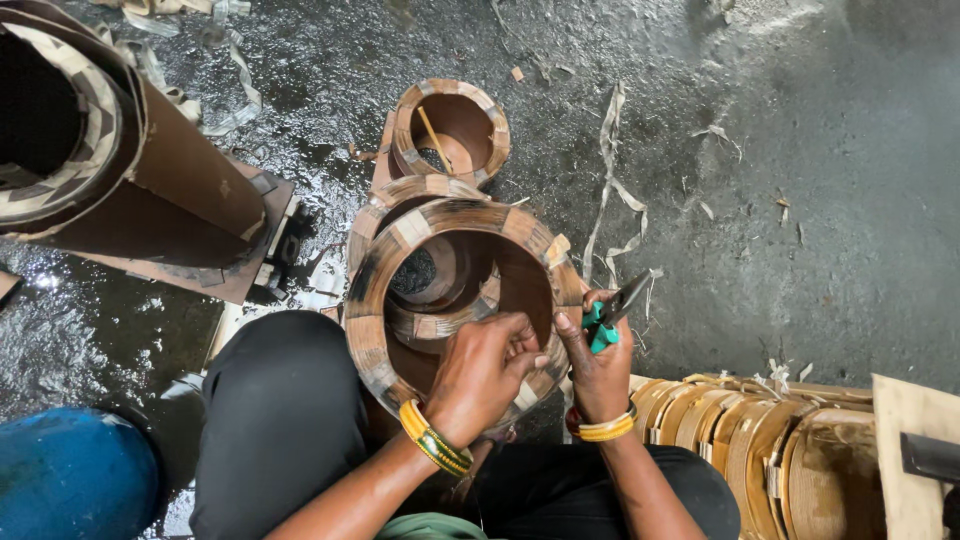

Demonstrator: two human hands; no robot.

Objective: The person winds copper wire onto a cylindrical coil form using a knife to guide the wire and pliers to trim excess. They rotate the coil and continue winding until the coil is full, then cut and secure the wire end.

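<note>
Both my knees in black trousers (285, 420) sit closest below me, and my forearms reach out over them, each wrist ringed with yellow and green bangles (435, 438). My left hand (485, 370) is curled, fingers bent inward and pressing on the near rim of the large paper-taped coil ring (400, 240), which stands tilted against my legs with its opening facing up at me. My right hand (598, 365) is closed around a pair of pliers with green handles (612, 312), the dark nose pointing up and away to the right; its thumb also rests on the ring's rim just beside my left fingers.

Inside the ring's opening I can see a smaller wound ring (440, 300) lying lower down. Beyond my hands, further out, stands another small brown ring (455, 125). Well off to the left of my left hand lies a big cardboard-wrapped cylinder (170, 160) on a brown board. Just right of my right wrist, a row of finished tan coil rings (760, 435) lies stacked on edge.

Loose paper tape strips (615, 190) trail across the dark wet floor (830, 200) beyond my right hand, where most of the open room is. A blue drum (70, 475) sits by my left knee.
</note>
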